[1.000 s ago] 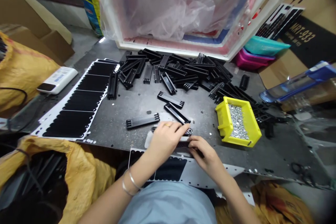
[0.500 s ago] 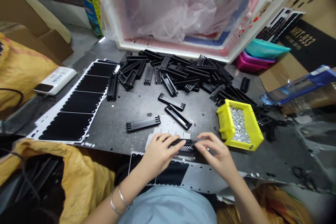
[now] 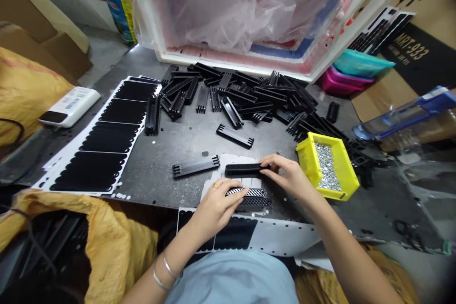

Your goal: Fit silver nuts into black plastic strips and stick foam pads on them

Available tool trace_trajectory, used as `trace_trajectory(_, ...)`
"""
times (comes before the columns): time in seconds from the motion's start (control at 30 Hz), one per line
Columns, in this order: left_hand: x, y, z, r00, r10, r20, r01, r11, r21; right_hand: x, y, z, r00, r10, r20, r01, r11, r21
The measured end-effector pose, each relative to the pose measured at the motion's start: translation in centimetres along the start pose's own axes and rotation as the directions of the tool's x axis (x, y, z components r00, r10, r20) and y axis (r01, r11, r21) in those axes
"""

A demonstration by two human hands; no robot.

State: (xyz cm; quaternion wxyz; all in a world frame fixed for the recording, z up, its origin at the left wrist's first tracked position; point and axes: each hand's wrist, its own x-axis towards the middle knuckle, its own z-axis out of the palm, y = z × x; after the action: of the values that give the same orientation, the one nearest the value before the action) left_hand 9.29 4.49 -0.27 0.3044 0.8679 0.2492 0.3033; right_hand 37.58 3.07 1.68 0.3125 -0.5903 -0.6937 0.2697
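My right hand (image 3: 281, 171) pinches the right end of a black plastic bar (image 3: 242, 169), which lies nearly level across a pale worn patch (image 3: 210, 183) on the table. Nearer to me, my left hand (image 3: 221, 202) keeps its fingers over the left ends of two black bars with a textured face, an upper one (image 3: 254, 193) and a lower one (image 3: 256, 202), side by side. Those covered ends are hidden. A loose bar (image 3: 195, 166) lies left of the pinched one, and another (image 3: 235, 136) lies beyond it, slotted side up.
A heap of black bars (image 3: 242, 95) spreads along the back. At right stands a yellow bin (image 3: 347, 183) of small shiny metal pieces. Black sticker sheets (image 3: 96, 171) and a white device (image 3: 71, 107) lie left. A plastic-lined white crate (image 3: 235, 64) stands behind the heap.
My right hand has moved away from the textured bars and taken hold of a bar that lay slanted beyond them. That bar is now turned nearly level. My left hand stays at the textured bars.
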Motion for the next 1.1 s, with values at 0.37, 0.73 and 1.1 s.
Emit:
trace_trajectory(0.37, -1.3, -0.2, 0.7, 0.991, 0.072, -0.113, -0.051, 0.982, 0.182, 1.6, -3.0, 0.5, 0.986, -0.080, 0.150, 0.044, 0.973, 0.226)
trace_trajectory(0.73, -1.3, -0.5, 0.8, 0.987, 0.151, -0.061, -0.127, 0.950, 0.285, 10.3, -5.1, 3.9, 0.864, -0.310, 0.396, 0.337, 0.942, 0.002)
trace_trajectory(1.1, -2.3, -0.5, 0.4, 0.972, 0.195, -0.128, -0.136, 0.919, 0.370, 7.7, -1.0, 1.3, 0.997, -0.048, 0.064, 0.053, 0.995, -0.081)
